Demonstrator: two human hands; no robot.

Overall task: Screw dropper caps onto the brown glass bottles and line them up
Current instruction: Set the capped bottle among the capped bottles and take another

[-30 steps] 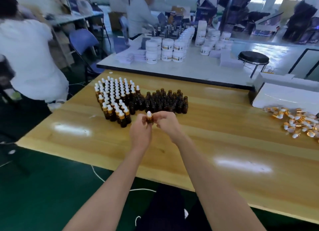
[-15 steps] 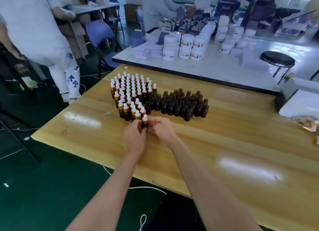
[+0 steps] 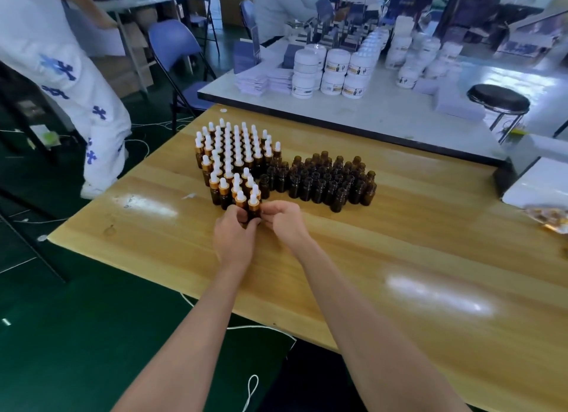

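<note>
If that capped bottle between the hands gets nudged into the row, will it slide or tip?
Probably tips easily: the capped bottle is tall and narrow, with a white bulb on top. Pushed low, it should slide, since the wooden table looks glossy. Likely rigid and breakable, being brown glass; neighbouring capped bottles could topple too.

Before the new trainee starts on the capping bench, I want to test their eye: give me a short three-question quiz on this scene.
1. True or false: the uncapped bottles stand right of the capped rows.
2. The left hand and right hand grip one capped bottle. Where is it? A) at the capped rows' near edge B) among the uncapped bottles C) on the black stool
3. Fill in: the loose caps lie at the table's ___ edge.
Key: 1 true; 2 A; 3 right.
</note>
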